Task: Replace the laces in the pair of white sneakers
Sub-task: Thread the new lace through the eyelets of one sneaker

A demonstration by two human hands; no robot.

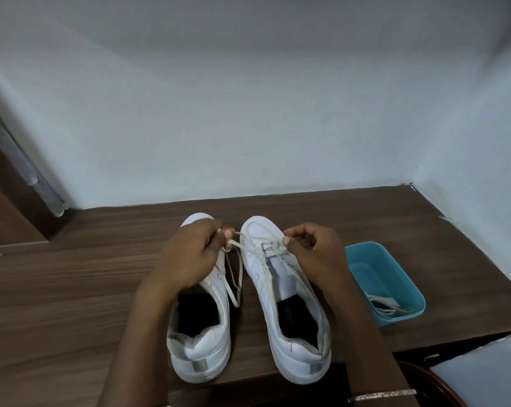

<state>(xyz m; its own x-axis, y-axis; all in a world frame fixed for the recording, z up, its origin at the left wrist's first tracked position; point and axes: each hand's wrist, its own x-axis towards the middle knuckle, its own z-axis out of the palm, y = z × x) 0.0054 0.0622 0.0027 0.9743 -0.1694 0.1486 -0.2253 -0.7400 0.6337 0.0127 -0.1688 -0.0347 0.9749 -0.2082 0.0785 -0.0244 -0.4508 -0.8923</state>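
Note:
Two white sneakers stand side by side on the wooden table [72, 277], toes pointing away from me. My left hand [186, 257] hovers over the left sneaker [201, 345] and pinches one end of a white lace [236, 277], whose loose part hangs down between the shoes. My right hand [310, 254] pinches the other end of the lace by the lowest eyelets of the right sneaker [289, 330]. The lace crosses the right sneaker near its toe; the upper eyelets show none.
A teal plastic tub [363, 257] sits to the right of the shoes with a bundle of white laces [386, 306] in its near corner. Pale walls close the table at the back and right. A dark red rim [442, 380] shows below the table's near edge.

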